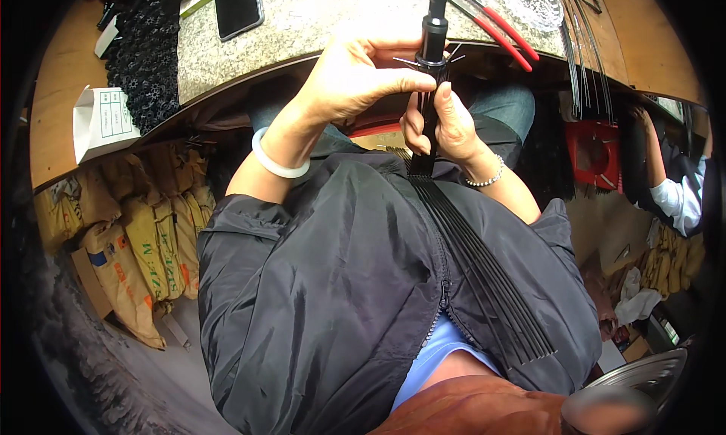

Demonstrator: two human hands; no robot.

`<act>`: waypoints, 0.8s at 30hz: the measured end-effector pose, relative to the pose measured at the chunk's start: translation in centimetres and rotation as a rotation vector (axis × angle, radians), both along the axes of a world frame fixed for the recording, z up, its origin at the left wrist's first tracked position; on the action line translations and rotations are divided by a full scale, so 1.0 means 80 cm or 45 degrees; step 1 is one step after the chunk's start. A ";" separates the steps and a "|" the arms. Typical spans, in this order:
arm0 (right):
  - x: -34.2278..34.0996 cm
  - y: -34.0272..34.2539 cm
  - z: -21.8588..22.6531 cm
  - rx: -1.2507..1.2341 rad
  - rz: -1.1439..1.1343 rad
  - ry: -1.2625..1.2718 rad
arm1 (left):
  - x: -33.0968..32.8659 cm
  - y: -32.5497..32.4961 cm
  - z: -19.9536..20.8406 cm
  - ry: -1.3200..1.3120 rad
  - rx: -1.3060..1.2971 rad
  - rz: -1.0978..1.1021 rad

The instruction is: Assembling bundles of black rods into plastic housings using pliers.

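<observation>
Upright in front of my chest stands a black umbrella frame [433, 38] with a stepped tubular top. Its long thin black ribs [491, 276] fan down across my dark jacket to the lower right. My left hand [344, 79] curls around the frame just below its collar, thumb pressed against the front. Short thin wire ends poke out on both sides of that collar. Lower down, my right hand [450, 125] pinches the shaft between thumb and bent fingers. Parts of both hands' fingers are hidden behind the frame.
Pliers [505, 31] with red handles lie on the speckled tabletop [302, 19], near a clear glass dish [533, 4] and thin metal rods [586, 64]. At left are a phone [238, 7], small black parts [147, 49] and a white box [110, 121]. Another person's arm [658, 159] shows at right.
</observation>
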State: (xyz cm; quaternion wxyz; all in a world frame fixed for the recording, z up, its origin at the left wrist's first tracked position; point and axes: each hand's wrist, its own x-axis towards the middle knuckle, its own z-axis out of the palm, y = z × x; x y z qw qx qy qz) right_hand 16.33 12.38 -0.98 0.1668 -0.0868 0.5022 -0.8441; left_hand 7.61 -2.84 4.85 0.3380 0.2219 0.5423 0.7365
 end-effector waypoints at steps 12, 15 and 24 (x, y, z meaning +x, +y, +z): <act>0.031 -0.002 0.014 0.069 0.008 0.283 | 0.057 -0.012 0.031 0.127 0.105 -0.036; 0.001 0.002 0.023 0.174 0.043 0.255 | 0.030 0.003 0.008 -0.218 0.183 0.089; -0.050 0.002 0.016 0.027 -0.023 0.340 | -0.011 0.024 -0.027 -0.103 0.574 0.171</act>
